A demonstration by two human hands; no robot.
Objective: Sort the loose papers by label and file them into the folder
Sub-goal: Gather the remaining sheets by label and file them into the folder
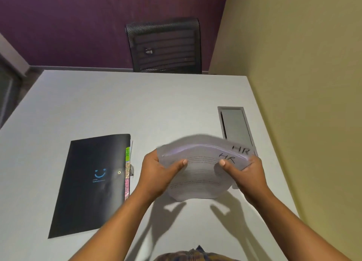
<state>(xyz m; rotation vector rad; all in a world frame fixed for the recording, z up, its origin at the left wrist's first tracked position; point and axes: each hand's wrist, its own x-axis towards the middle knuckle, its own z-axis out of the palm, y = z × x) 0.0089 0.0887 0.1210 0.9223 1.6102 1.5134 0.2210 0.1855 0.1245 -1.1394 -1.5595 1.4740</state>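
1. My left hand grips the left edge of the stack of papers, thumb on top and fingers underneath. My right hand grips the right edge the same way.
2. I hold the stack in the air above the grey table. It bows upward in the middle and casts a shadow on the surface below.
3. The top sheet has "HR" handwritten near its far right corner. A sheet beneath it, set slightly off, shows "HR" too.
4. The black folder lies flat and closed on the table to the left of the papers, apart from them.
5. Coloured tabs stick out along the folder's right edge: a green one reads "HR", the next "ADMIN", and I cannot read the pink one.
6. A grey hatch is set into the table beyond my right hand, and a black mesh chair stands at the far edge.
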